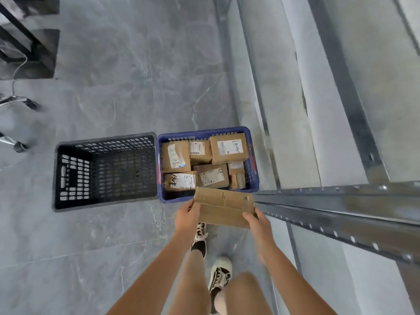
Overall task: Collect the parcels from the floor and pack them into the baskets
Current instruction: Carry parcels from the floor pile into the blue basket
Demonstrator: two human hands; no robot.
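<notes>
Brown cardboard parcels (228,150) with white labels fill the blue basket (254,176); the neighbouring basket (68,201) is black; floor (125,76) grey-marbled.

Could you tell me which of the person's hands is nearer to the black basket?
Left. The left hand grips the held parcel's end on the black basket's side; the right hand grips the far end.

Ahead of the left hand (186,215) the black basket (68,196) gapes open; parcels (228,148) crowd the blue basket (205,132); shelf rails (341,214) flank the right hand (255,220).
</notes>
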